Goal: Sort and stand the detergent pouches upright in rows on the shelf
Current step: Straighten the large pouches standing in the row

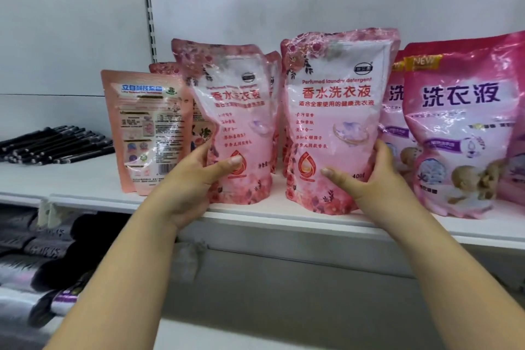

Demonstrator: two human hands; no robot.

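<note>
My left hand (196, 179) gripped one pink floral plastic detergent pouch (235, 128), my right hand (366, 176) gripped its twin (335, 122); both stood upright at the white shelf (85, 179) front edge.

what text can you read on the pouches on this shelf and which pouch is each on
"Perfumed laundry detergent": rose pouch gripped by the right hand.
"香水洗衣液": same pouch, and partly glared on the rose pouch in the left hand.
"适合全家使用的健康洗衣液": right-hand pouch.
"400": its lower edge, rest hidden.
"NEW" and "洗衣液": magenta pouch.
"立白科技精品": back-facing peach pouch, uncertain; its fine print, barcode digits and the rose pouches' bullet lines are too blurred.
</note>
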